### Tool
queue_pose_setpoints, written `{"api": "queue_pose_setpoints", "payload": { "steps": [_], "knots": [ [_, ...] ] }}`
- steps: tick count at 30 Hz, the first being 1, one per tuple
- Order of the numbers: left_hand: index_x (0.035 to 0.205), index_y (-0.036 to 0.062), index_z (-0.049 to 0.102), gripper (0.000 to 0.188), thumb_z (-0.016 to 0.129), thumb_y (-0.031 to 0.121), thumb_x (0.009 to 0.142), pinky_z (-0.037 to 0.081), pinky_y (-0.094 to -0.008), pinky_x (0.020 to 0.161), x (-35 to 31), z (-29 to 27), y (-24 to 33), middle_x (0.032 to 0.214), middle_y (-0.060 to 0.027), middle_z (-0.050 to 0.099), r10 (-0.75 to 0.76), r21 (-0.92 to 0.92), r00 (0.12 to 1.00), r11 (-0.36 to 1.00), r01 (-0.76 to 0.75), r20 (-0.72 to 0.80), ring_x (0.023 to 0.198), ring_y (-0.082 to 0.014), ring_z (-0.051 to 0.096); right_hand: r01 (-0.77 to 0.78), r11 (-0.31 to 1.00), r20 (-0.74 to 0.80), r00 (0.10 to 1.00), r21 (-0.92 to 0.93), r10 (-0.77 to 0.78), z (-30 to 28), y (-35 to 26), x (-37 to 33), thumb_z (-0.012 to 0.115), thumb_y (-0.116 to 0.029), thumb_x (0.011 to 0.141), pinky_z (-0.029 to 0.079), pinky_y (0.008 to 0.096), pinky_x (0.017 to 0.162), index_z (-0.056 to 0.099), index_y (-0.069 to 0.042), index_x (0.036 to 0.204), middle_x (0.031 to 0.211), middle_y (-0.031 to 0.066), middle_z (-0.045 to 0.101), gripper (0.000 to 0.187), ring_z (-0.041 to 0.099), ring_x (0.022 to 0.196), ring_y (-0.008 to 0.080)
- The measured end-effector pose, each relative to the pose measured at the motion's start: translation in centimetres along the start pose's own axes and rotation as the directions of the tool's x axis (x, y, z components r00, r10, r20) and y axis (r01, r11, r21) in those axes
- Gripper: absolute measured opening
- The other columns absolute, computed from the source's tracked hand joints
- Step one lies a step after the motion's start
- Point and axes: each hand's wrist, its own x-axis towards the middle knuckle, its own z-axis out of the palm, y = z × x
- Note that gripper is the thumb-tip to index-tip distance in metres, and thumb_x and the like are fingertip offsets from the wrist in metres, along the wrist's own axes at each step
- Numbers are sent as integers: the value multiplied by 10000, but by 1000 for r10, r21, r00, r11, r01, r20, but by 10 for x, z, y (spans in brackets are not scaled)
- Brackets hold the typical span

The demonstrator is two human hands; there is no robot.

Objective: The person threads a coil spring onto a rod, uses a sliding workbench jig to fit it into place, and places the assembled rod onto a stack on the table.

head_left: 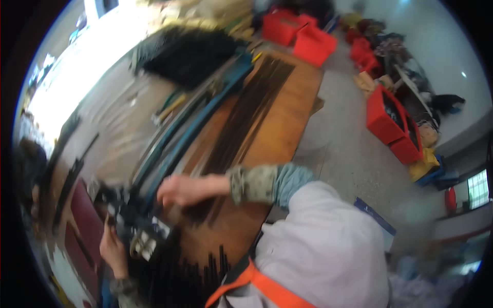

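Observation:
A dark machine with metal parts stands at the left of the bench, its details smeared by motion. At its near left side is my left hand, fingers closed and pointing up at the machine; what they pinch is too blurred to name. Across the machine's right side reaches my right hand, its fingers curled beside the blue rail; whatever they grip is hidden. Long dark thin strips lie in a bundle on the brown wooden board, beyond my right forearm. Several short black bars stick up below the machine.
Red bins stand past the board's far end. More red bins line the floor at the right, with a yellow one close by. Black cloth or sheeting lies at the far left. A dark red panel flanks the machine.

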Motion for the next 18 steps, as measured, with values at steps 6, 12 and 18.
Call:
{"api": "queue_pose_setpoints", "payload": {
  "steps": [6,12,18],
  "knots": [
    [1124,134,669,154,589,158,994,554,-432,670,42,11,38,975,-93,730,198,277,980,942,-189,-6,834,-324,709,-211,831,50,960,-515,275,-42,-16,-28,786,-495,830,536,453,805,666,-50,1087,1039,180,709,528,682,975,376],
    [1091,127,670,177,698,221,944,518,-448,757,-26,-50,-86,992,-63,713,369,342,908,894,-289,-197,929,-293,685,193,841,370,929,-506,10,27,-83,-99,800,-245,775,481,404,808,640,-84,1005,933,94,616,323,609,909,279],
    [1086,103,668,211,680,202,900,449,-464,750,-76,-46,73,910,-68,649,93,375,958,927,16,-272,883,-305,611,102,887,343,937,-450,66,8,-61,-103,669,8,842,539,367,720,683,-26,1088,917,119,638,248,652,845,289]
  ]
}}
